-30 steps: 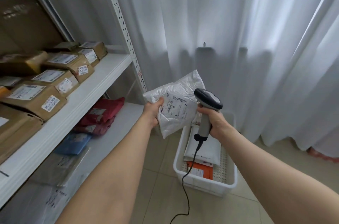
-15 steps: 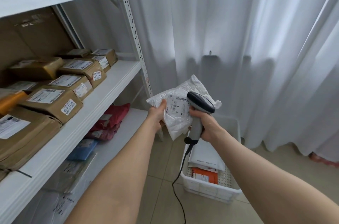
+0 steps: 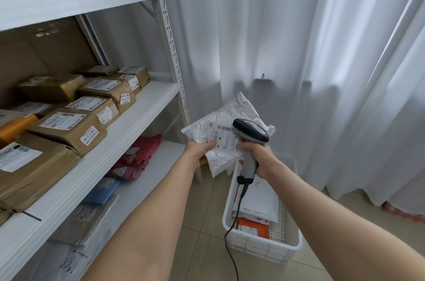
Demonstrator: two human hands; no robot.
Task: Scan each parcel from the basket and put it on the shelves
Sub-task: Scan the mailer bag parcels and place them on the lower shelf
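Views: 1.
Head camera, wide-angle, worn by a person standing close before the white perforated plastic basket [image 3: 264, 249] on the floor.
Facing: forward and down, past the basket to the white sheer curtain [image 3: 299, 50] behind it.
White metal shelving rack [image 3: 128, 129]: left of the basket, close alongside the camera.
Left forearm [image 3: 149, 211] and right forearm [image 3: 322, 211]: enter from the bottom edge and reach above the basket.

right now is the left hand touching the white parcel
Touching. The head view shows the left hand gripping the white parcel, with the thumb pressed flat on its front.
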